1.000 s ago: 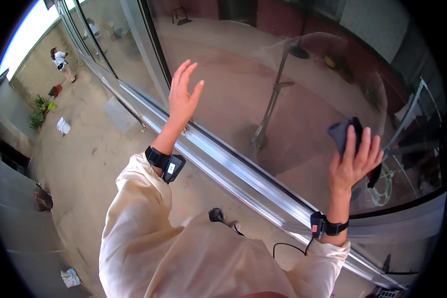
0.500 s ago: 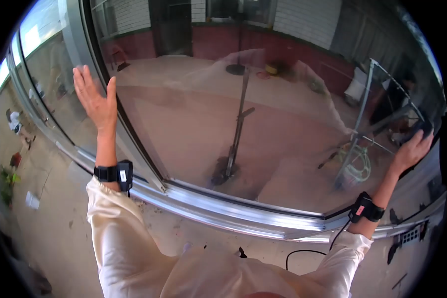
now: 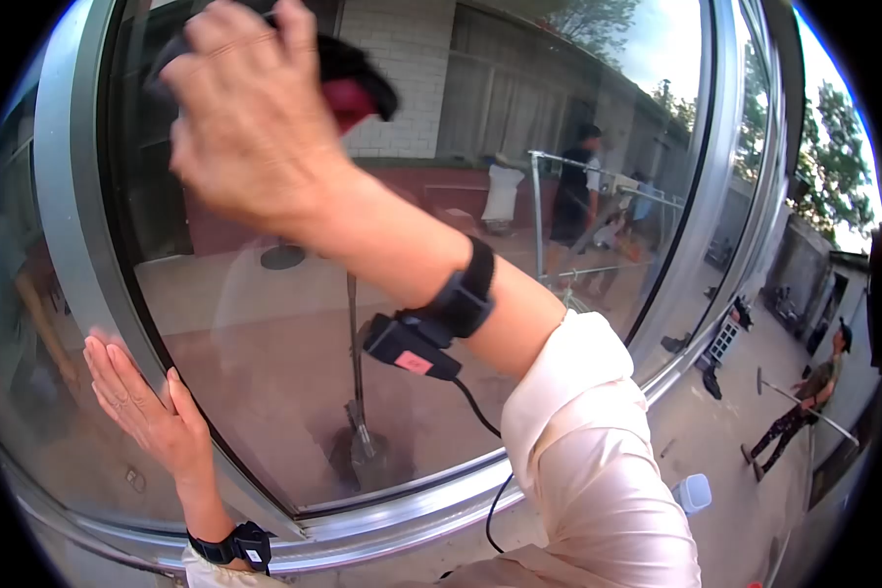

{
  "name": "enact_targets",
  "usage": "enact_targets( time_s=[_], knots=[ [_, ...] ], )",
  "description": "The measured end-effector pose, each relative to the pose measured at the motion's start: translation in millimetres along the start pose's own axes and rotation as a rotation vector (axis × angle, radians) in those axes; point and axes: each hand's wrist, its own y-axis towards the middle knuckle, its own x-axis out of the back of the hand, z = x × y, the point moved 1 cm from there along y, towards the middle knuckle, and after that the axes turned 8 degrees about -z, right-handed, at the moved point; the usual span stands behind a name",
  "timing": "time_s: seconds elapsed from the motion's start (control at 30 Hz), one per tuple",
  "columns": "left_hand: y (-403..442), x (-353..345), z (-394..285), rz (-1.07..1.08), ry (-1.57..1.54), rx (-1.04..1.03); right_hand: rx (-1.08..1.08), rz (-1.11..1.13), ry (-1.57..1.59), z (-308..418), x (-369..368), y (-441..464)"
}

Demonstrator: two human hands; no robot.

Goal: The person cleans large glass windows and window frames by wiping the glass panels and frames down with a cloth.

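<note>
My right hand [image 3: 255, 118] is high at the upper left, its fingers bent over a black cloth [image 3: 363, 78] with a dark red patch. The cloth lies at the large glass pane [image 3: 265, 392]; my hand covers part of it. My left hand [image 3: 142, 407] is lower down at the left, open with straight fingers, by the pane's metal frame [image 3: 78, 196]. Whether its palm touches the frame or the glass I cannot tell. Each wrist carries a strapped black device, and a cable runs from the right one [image 3: 416, 343].
A metal sill track [image 3: 412, 498] runs below the pane. On the ground at right stand a white bucket [image 3: 693, 493] and a person [image 3: 804, 402] holding a long pole. A grey crate [image 3: 723, 341] is near the frame. People and a metal rack [image 3: 536, 206] show in the glass.
My right hand has swept with the cloth from the far right of the pane to its upper left. My left hand appears lower in view as the camera has turned right.
</note>
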Motion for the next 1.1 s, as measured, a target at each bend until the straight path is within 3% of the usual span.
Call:
enact_targets(
  time_s=[0.1, 0.17, 0.23, 0.3, 0.33, 0.47, 0.5, 0.57, 0.63, 0.83, 0.93, 1.1],
  knots=[
    [1.1, 0.0, -1.6, 0.0, 0.021, 0.014, 0.223, 0.095, 0.037, 26.9, -26.7, -1.3],
    [-0.3, 1.8, -1.1, 0.005, 0.041, 0.021, 0.342, 0.109, 0.137, 0.0, -26.7, 1.1],
    [0.1, 1.6, -1.8, 0.003, 0.067, 0.035, 0.39, 0.106, 0.02, -47.3, 6.4, 20.3],
    [-1.1, 1.3, -0.4, 0.016, 0.094, 0.01, -0.037, 0.377, 0.204, -119.2, 49.7, 46.7],
    [-0.5, 1.1, -1.1, 0.003, 0.074, 0.005, 0.296, 0.065, -0.286, -144.1, 87.8, 60.9],
    [0.5, -1.0, -7.1, -0.022, 0.015, 0.054, -0.041, 0.08, -0.659, -300.4, 199.8, 74.6],
    [-0.5, -2.1, -7.6, -0.024, 0.018, 0.058, 0.34, 0.29, -1.028, -396.5, 248.4, 73.2],
    [-5.0, -5.3, -3.8, -0.038, -0.064, 0.14, -0.158, 0.003, -0.837, -412.3, 291.2, 55.3],
    [-6.3, -5.8, -4.0, -0.055, -0.095, 0.164, -0.505, 0.07, -1.012, -405.7, 331.0, 43.6],
    [1.8, 6.2, -6.4, 0.037, 0.099, 0.064, -1.005, 0.029, -1.245, -429.7, 405.8, 8.7],
    [-0.4, 4.0, -7.7, 0.039, 0.034, 0.078, -1.044, 0.049, -1.214, -498.3, 421.9, 11.0],
    [-6.8, 3.9, -1.6, 0.077, -0.023, 0.103, -0.869, -0.148, -1.024, -425.4, 269.1, 88.0]
  ],
)
